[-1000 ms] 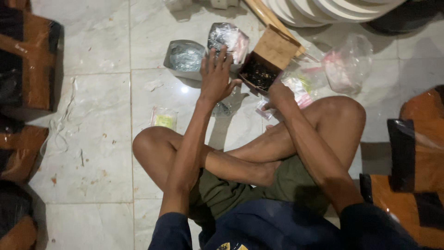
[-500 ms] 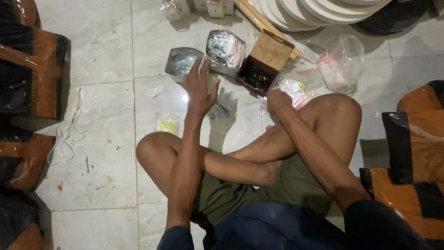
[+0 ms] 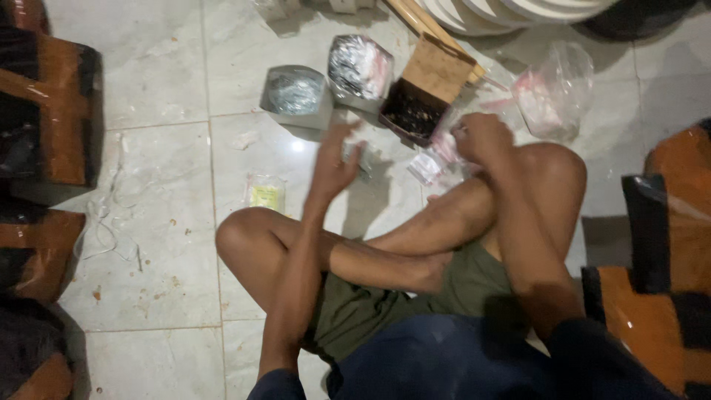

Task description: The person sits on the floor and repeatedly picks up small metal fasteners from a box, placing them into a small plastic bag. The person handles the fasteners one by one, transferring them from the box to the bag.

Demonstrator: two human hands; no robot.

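Pale marble tiles under my crossed legs, small packets scattered ahead

My left hand point(image 3: 335, 164) hovers over a small clear packet point(image 3: 357, 154) on the floor, fingers spread and loose, gripping nothing — blur hides whether they touch it. My right hand point(image 3: 480, 137) is curled just beside the open cardboard box point(image 3: 412, 112) of dark bits; whether it pinches anything I cannot tell. I judge this a sorting step — next calls for a clean pinch on that packet
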